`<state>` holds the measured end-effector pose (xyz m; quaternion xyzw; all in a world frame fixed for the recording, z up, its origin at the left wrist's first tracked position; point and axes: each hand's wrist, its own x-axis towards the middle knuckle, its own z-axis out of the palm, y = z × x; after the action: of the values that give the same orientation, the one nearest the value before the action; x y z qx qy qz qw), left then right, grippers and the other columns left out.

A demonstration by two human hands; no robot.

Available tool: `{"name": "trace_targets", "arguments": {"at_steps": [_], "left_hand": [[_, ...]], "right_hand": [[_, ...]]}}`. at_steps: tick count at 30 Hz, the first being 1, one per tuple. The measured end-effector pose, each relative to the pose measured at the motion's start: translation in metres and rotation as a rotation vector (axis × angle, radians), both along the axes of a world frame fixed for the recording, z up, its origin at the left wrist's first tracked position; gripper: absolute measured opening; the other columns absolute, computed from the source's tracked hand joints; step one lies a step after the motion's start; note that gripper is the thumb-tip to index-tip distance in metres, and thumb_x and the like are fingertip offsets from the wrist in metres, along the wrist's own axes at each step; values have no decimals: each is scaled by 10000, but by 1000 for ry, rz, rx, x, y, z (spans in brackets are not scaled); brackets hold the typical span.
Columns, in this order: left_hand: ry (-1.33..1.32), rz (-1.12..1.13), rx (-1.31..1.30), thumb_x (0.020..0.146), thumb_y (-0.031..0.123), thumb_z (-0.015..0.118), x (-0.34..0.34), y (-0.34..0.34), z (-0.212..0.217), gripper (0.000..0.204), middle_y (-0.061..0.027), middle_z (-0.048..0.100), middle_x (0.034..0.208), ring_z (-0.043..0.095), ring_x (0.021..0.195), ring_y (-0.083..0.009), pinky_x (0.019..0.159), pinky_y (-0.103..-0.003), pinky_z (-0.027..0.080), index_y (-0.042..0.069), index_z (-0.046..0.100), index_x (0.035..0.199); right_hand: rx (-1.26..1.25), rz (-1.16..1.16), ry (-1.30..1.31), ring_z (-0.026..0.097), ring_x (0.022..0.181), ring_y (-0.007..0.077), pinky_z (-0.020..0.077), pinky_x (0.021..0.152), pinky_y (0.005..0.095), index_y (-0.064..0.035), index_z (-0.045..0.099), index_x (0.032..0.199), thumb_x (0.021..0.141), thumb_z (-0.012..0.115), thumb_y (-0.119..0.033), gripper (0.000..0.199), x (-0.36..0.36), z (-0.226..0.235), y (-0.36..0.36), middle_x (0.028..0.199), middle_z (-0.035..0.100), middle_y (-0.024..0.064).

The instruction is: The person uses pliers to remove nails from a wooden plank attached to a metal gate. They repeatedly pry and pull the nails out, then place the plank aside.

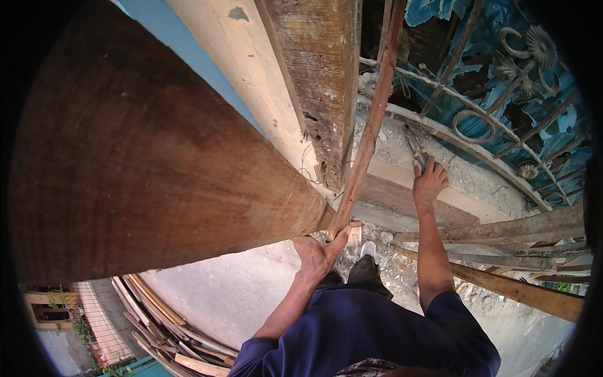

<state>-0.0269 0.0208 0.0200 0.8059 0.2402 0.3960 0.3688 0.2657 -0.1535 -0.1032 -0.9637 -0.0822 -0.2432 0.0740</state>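
My left hand [317, 253] grips the lower end of a thin rusty-red strip [369, 125] that runs up along a weathered wooden post [323, 75]. My right hand [430, 182] is raised and shut on a pair of pliers [416, 149] with blue and yellow handles. The pliers' jaws point at thin wire beside a curved rusty iron grille [496, 113] backed by blue sheeting. My dark blue sleeves fill the lower middle, and my shoe [368, 249] stands on rubble below.
A huge brown wooden beam [138, 169] fills the left. A pale plastered column [251, 63] stands beside it. Wooden poles [521, 292] cross at the right. A pile of planks [163, 333] lies far below on grey concrete ground.
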Motion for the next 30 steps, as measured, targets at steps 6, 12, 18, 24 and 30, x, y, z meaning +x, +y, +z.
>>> {"name": "trace_targets", "arguments": {"at_steps": [6,12,18,24,30], "left_hand": [[-58,9,-14,694,212,902,3,-1,4,379,-105,608,703,539,577,-241,560,-392,447,-39,647,819],[-13,-9,23,690,223,908,1,1,1,401,-111,607,707,539,580,-236,556,-393,441,-47,640,817],[-47,13,40,691,241,909,3,0,3,428,-122,605,719,544,599,-253,569,-401,438,-54,631,828],[-22,31,58,687,273,911,2,1,-2,456,-132,590,720,539,612,-270,579,-416,433,-53,620,817],[63,39,-16,680,304,912,-1,-1,-4,505,-154,588,748,544,659,-296,611,-434,428,-71,615,843]], "right_hand": [[8,1,16,454,1151,310,312,993,493,-107,519,1339,937,621,-468,550,0,0,0,1179,517,123],[12,7,0,451,1159,310,309,1000,496,-109,516,1341,933,631,-461,551,0,0,-1,1196,514,124],[16,-1,25,451,1163,312,308,1005,496,-108,517,1347,934,631,-454,551,-2,3,1,1203,514,130],[20,-4,50,449,1164,316,303,1011,501,-104,507,1360,939,624,-452,559,-2,4,0,1202,514,132],[24,32,-13,447,1166,320,297,1013,502,-93,496,1363,936,635,-436,566,-1,-2,-2,1210,516,138]]}}
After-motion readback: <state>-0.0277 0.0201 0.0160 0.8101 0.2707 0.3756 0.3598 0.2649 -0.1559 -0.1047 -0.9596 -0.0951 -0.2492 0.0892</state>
